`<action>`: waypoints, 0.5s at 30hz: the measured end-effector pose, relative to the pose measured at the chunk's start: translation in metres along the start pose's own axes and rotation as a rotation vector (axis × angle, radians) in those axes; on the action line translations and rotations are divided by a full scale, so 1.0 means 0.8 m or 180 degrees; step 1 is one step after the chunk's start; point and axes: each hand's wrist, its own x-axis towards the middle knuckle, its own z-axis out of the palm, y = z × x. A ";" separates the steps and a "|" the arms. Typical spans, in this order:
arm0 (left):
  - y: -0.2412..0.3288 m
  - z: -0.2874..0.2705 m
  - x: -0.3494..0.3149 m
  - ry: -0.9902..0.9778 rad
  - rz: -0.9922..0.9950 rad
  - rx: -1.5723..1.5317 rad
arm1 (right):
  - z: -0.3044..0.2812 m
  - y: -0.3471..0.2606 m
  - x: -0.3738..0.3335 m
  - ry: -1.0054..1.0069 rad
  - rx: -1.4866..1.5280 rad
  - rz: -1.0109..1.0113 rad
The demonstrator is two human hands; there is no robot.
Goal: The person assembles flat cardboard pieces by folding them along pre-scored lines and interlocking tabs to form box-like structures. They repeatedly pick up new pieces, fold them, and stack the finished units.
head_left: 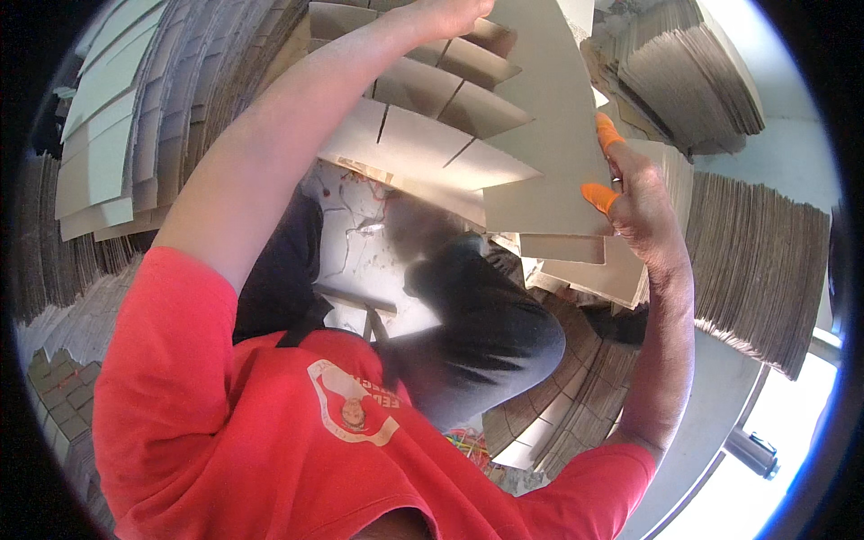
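A large flat cardboard sheet (549, 153) is held up in front of me. My right hand (641, 198), with orange covers on its finger and thumb, grips the sheet's right edge. To the sheet's left stand several slotted cardboard strips (423, 139) in parallel rows, their pointed ends meeting its face. My left hand (450, 16) is at the top edge of the picture, above the strips. It looks closed, its fingers partly cut off by the frame, so what it holds is hidden.
Cardboard stacks stand at the left (117, 117), upper right (693, 72) and right (765, 261). More cardboard pieces (549, 387) lie beside my bent leg (486, 333). Below the strips is a pale floor (355, 225) with scraps. A dark cylinder (751, 453) is at lower right.
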 end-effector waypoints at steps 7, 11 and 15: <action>-0.021 0.009 -0.001 0.0218 0.0461 -0.0091 | 0.039 -0.012 -0.017 -0.0337 -0.0941 -0.0826; 0.002 -0.008 0.001 -0.0224 0.0034 -0.0170 | 0.055 -0.017 -0.011 -0.0521 -0.1470 -0.0173; 0.032 -0.035 0.003 0.0531 0.1062 -0.0587 | 0.037 0.072 -0.033 0.1070 -0.0523 0.0000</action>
